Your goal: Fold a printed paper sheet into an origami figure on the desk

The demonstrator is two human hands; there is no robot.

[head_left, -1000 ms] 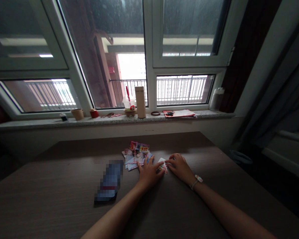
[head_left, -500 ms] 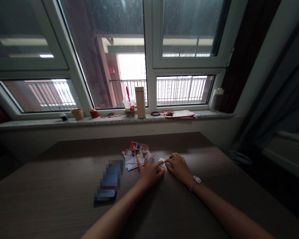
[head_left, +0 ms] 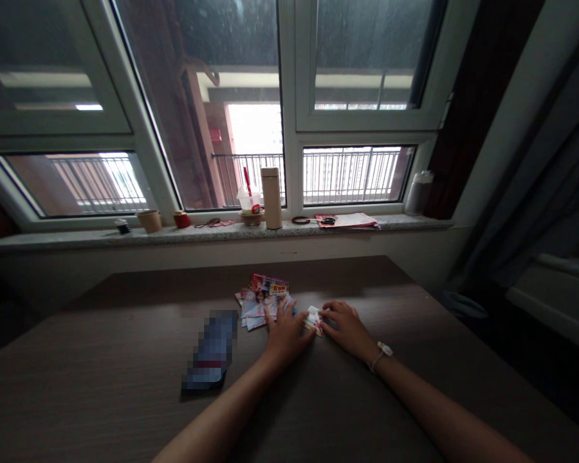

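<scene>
A small piece of folded, printed paper (head_left: 313, 319) lies on the table between my hands, its white side partly showing. My left hand (head_left: 287, 331) holds its left and lower edge with thumb and forefinger, the other fingers spread towards a pile of colourful printed paper pieces (head_left: 265, 302). From the right, my right hand (head_left: 346, 326) grips the opposite edge between thumb and curved fingers. A bracelet (head_left: 383, 350) circles the right wrist. My fingers cover parts of the paper's edges.
Left of my hands lies a dark blue, pixelated flat object (head_left: 213, 354) on the brown table (head_left: 101, 360). Beyond it, the windowsill (head_left: 212, 236) carries a tan flask (head_left: 271, 199), a drink cup (head_left: 249, 200), a paper cup (head_left: 149, 221), scissors (head_left: 325, 220) and a clear bottle (head_left: 419, 193).
The paper now lies flatter and shows more of its white and printed face. My right hand has shifted slightly right and down; the left has barely moved.
</scene>
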